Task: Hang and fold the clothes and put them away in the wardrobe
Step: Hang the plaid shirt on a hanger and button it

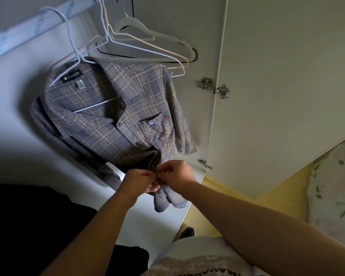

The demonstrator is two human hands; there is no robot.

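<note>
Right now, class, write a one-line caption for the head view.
A plaid shirt on a white hanger, its front pinched by the left hand and right hand.

We see a grey-blue plaid shirt (pixel 108 124) with tan lines hanging inside the wardrobe (pixel 18 136) on a white wire hanger (pixel 72 42), whose hook sits over the rail (pixel 28 30). The collar lies open, showing a black neck label lettered CAESAR and a small size tag beneath it. The chest pocket carries an embroidered logo and a small red tab. Dark buttons run down the front. Lower down, our left hand (pixel 139 182) and right hand (pixel 177 176) pinch the two front edges together. A sleeve droops at each side, and the hem bunches just below our hands. Further along the rail hang bare hangers (pixel 147 42) in white, cream and black.
</note>
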